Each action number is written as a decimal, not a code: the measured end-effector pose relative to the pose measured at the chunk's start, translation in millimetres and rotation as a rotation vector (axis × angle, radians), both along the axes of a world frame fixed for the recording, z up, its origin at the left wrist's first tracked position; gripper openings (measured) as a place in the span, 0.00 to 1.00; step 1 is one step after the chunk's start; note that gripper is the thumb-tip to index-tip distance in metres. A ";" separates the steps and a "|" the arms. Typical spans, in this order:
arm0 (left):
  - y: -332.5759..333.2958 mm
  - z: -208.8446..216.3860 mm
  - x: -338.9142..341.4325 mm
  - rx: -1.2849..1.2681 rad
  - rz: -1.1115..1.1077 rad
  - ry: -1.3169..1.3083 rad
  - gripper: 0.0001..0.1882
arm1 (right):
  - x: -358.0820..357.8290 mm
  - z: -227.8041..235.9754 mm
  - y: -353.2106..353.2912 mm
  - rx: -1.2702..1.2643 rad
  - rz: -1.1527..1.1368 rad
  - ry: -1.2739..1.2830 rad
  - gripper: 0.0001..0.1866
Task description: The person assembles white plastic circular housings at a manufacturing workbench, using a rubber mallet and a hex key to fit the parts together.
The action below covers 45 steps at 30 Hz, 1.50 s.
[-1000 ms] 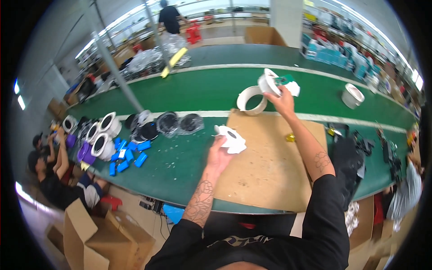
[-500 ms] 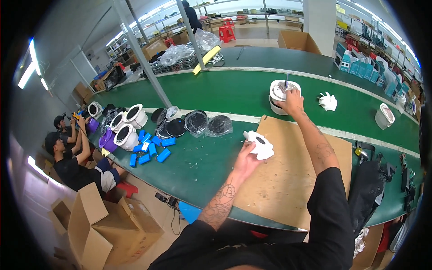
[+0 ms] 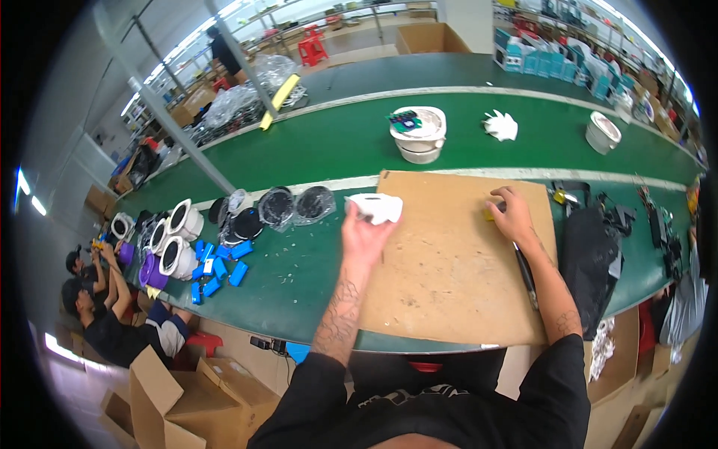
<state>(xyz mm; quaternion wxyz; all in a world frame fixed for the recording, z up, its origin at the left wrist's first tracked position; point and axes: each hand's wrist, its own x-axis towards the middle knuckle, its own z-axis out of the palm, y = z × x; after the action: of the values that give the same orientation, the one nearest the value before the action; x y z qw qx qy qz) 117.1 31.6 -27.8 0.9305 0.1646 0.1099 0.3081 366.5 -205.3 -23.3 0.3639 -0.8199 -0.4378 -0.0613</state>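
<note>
My left hand (image 3: pixel 364 238) is closed around a white fan blade wheel (image 3: pixel 380 207), raised above the left edge of a cardboard sheet (image 3: pixel 456 277). My right hand (image 3: pixel 514 215) is over the sheet's right side, its fingers curled. A slim black and silver pen-like tool (image 3: pixel 526 277) extends from under its palm along the wrist. Something small and yellow (image 3: pixel 488 214) shows at the fingertips; its kind is unclear. Beyond, on the green surface, stands a white round-cornered housing (image 3: pixel 419 146) with a green circuit board (image 3: pixel 404 121) on top. Another white fan blade wheel (image 3: pixel 501 126) lies to its right.
Several blue wrapped packs (image 3: pixel 217 268) and white housings (image 3: pixel 178 257) crowd the left bench, near black round covers (image 3: pixel 277 207) in plastic. A black bag (image 3: pixel 591 262) lies right of the cardboard. Another white housing (image 3: pixel 603 132) stands far right. Two people sit at left.
My right hand has left the white housing and come back over the cardboard. The circuit board on the housing now shows clearly. My left hand still holds the fan blade wheel; the view has shifted.
</note>
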 end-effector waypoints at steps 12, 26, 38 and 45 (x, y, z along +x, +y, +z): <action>117.2 29.1 100.9 -0.064 -0.030 -0.017 0.46 | 5.6 -17.9 -21.2 0.137 -0.068 0.009 0.15; 36.3 27.6 16.6 1.138 -0.088 0.624 0.18 | 13.4 -19.5 -28.0 0.185 -0.063 0.005 0.14; -10.4 -0.3 -3.5 2.245 0.463 0.589 0.14 | 3.0 -8.4 -24.2 0.124 -0.043 -0.178 0.18; -3.3 -16.6 6.7 2.321 0.222 0.571 0.15 | -11.3 2.7 -28.3 0.107 0.035 -0.322 0.15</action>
<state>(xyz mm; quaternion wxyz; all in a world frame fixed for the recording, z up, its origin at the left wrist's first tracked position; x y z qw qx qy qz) 123.8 28.3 -44.4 0.1376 0.9571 -0.0174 0.2545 355.3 -233.7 -20.6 0.3334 -0.7712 -0.5005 -0.2088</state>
